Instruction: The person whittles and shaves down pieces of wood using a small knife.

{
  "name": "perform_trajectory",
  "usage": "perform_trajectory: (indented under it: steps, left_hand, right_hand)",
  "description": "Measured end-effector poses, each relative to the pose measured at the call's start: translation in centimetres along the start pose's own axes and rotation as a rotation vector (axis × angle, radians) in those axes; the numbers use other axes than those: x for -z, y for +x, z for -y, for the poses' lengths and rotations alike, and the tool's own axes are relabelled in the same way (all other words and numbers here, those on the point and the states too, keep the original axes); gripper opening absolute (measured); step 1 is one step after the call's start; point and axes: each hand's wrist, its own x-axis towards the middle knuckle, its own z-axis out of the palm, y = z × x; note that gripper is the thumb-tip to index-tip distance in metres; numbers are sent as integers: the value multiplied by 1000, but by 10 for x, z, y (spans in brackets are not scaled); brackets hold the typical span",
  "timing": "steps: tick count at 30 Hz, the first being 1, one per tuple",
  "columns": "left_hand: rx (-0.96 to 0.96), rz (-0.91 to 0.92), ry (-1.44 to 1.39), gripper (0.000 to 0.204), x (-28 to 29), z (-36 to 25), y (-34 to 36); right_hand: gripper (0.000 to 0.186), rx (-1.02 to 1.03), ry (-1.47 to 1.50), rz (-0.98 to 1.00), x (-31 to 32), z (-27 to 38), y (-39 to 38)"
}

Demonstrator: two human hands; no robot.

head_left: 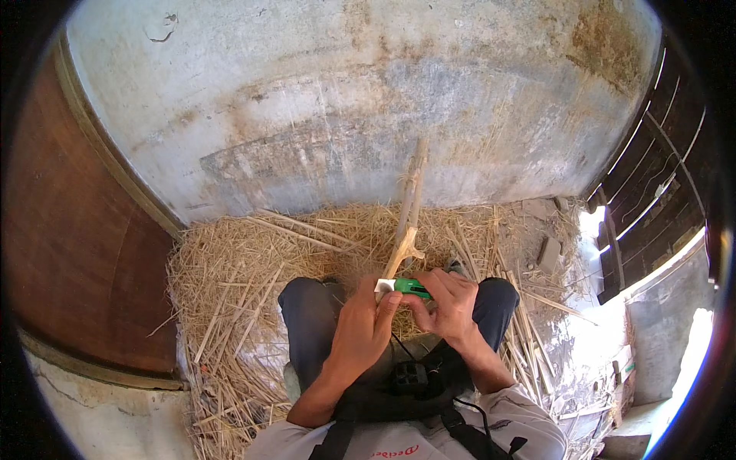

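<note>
Right hand (448, 300): fingers curled nearly closed around green handheld tool (414, 288), thumb underneath. Left hand (359, 326): thumb and fingers nearly closed on white piece (384, 288) at the tool's 9 o'clock end; exact grip on the far side hidden, can't tell. Tool sits between the hands, above the lap. Forked stick (402, 249) just beyond at 12 o'clock, lower end by left hand. Straw (230, 307) and thin strips (529, 341) lie at 9 and 4 o'clock.

Green handheld tool (416, 288), black-marked; tan forked stick (404, 247); golden straw (230, 264); pale grey wall (383, 92), blotched brown; navy trousers (499, 303).
</note>
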Motion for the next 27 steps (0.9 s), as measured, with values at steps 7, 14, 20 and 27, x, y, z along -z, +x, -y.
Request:
perform_trajectory:
  steps: [7,14,20,27]
  left_hand:
    - [67,-13,-23,40,-11,-2,-7]
    - [72,8,2,46,-6,5,-7]
    - [90,17,-59,44,5,7,-3]
    - [-5,-6,-36,43,15,8,3]
  right_hand:
    - [34,-51,-36,-83,1,-10,0]
    - [32,-94,14,-115,-6,-6,4]
    - [33,-193,228,-41,-15,-7,1]
    - [80,-599,983,328,16,-6,-3]
